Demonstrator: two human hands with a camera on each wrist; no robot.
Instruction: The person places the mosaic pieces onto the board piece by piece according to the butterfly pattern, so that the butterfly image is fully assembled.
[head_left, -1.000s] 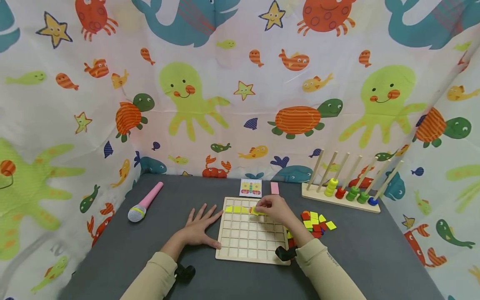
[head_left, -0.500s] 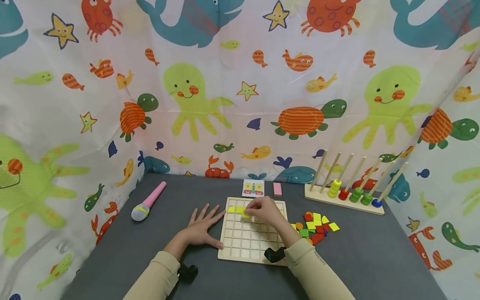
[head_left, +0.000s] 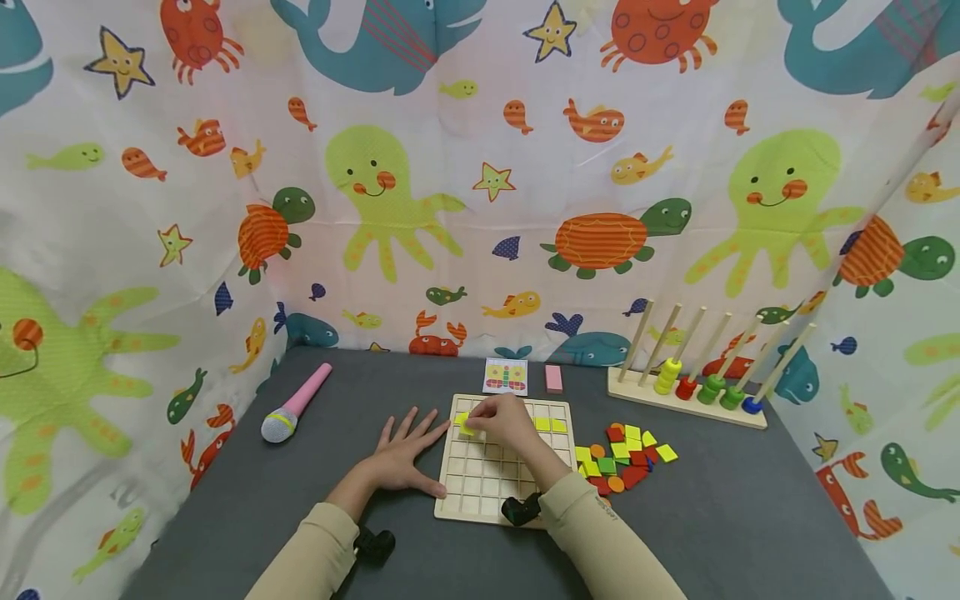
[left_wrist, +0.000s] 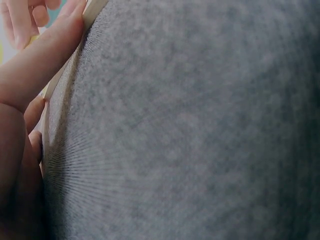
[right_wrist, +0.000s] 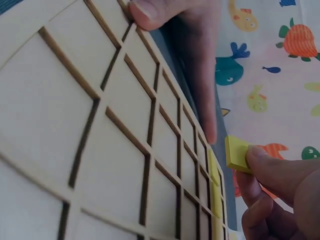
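A square wooden grid board (head_left: pixel 480 487) lies on the table. My right hand (head_left: pixel 506 422) is over its upper left part, pinching a yellow square tile (right_wrist: pixel 237 154) between thumb and fingers. In the right wrist view this tile is held just off the board's surface. More yellow tiles (head_left: pixel 550 425) sit in the same upper row, to the right of the hand; some cells are hidden behind it. My left hand (head_left: pixel 401 458) rests on the table with spread fingers. Its thumb (left_wrist: pixel 60 42) touches the board's left edge.
Loose red, yellow, green and orange pieces (head_left: pixel 626 454) lie right of the board. Behind it are a picture card (head_left: pixel 506 377) and a pink block (head_left: pixel 553 379). A bead-peg rack (head_left: pixel 686 400) stands back right, a toy microphone (head_left: pixel 296 404) lies at left.
My right hand has moved left along the upper row, uncovering yellow tiles at the row's right part. The left hand stays in place; the head view has shifted slightly.
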